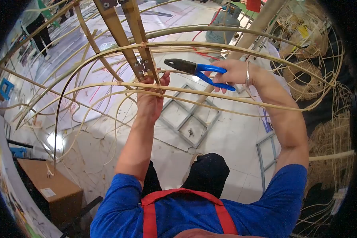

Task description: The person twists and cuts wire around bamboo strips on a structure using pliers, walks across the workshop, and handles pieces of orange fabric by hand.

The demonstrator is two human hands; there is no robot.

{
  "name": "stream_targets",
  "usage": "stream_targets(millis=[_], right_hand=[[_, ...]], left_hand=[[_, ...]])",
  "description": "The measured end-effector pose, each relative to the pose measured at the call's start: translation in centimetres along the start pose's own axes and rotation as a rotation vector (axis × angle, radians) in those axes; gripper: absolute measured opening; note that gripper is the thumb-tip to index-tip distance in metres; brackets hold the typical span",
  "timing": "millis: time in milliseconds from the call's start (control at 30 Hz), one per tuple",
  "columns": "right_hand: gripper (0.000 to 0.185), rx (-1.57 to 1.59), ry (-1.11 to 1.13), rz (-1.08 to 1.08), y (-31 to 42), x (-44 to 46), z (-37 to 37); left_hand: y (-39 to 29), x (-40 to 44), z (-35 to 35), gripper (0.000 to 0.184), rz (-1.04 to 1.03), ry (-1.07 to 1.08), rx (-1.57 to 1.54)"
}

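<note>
My right hand [237,72] is closed round the blue handles of a pair of pliers [210,68]. The dark jaws point left, towards two upright wooden bars [119,33], and look apart from them. My left hand [150,95] grips a pale bamboo strip [178,88] from below, at the foot of the bars, with fingertips showing on the far side. Just above those fingers a metal hinge [141,65] joins the bars. Another long, bent bamboo strip [210,45] crosses the bars higher up. Part of the left palm is hidden behind the strip.
Thin curved strips spread out at the left. A metal grid frame [190,119] lies on the tiled floor below. A cardboard box [49,190] stands lower left, a gas cylinder [223,25] at the back, and coiled strips [303,79] at the right.
</note>
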State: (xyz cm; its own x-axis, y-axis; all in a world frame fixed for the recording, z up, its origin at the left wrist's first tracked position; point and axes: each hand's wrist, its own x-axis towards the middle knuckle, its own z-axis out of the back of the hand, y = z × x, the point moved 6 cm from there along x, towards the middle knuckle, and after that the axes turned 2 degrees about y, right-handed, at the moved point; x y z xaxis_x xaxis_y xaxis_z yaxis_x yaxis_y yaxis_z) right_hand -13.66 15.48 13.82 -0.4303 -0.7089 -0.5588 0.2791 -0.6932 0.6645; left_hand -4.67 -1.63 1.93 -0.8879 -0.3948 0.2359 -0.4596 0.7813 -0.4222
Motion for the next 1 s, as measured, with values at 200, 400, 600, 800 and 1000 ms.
stream_targets(millis=[200,400,600,800,1000], right_hand=[[0.056,-0.115,-0.032,0.027,1.0,0.8,-1.0],[0.047,-0.341,-0.208,0.130,1.1,1.1,-0.3],[0.034,-0.717,-0.196,0.067,1.5,0.7,-1.0],[0.037,-0.916,-0.493,0.223,1.9,0.1,-0.7],[0.043,-1.223,-0.671,0.324,4.8,-0.6,-1.0]], left_hand=[[-0.5,-0.1,-1.1,0.029,-0.036,0.001,0.057],[-0.2,0.4,-0.5,0.027,-0.043,-0.071,0.156],[-0.6,0.2,-0.9,0.025,-0.040,-0.022,0.137],[-0.9,-0.1,-1.2,0.028,-0.049,-0.095,0.141],[-0.7,-0.1,-1.1,0.027,-0.059,-0.056,0.156]])
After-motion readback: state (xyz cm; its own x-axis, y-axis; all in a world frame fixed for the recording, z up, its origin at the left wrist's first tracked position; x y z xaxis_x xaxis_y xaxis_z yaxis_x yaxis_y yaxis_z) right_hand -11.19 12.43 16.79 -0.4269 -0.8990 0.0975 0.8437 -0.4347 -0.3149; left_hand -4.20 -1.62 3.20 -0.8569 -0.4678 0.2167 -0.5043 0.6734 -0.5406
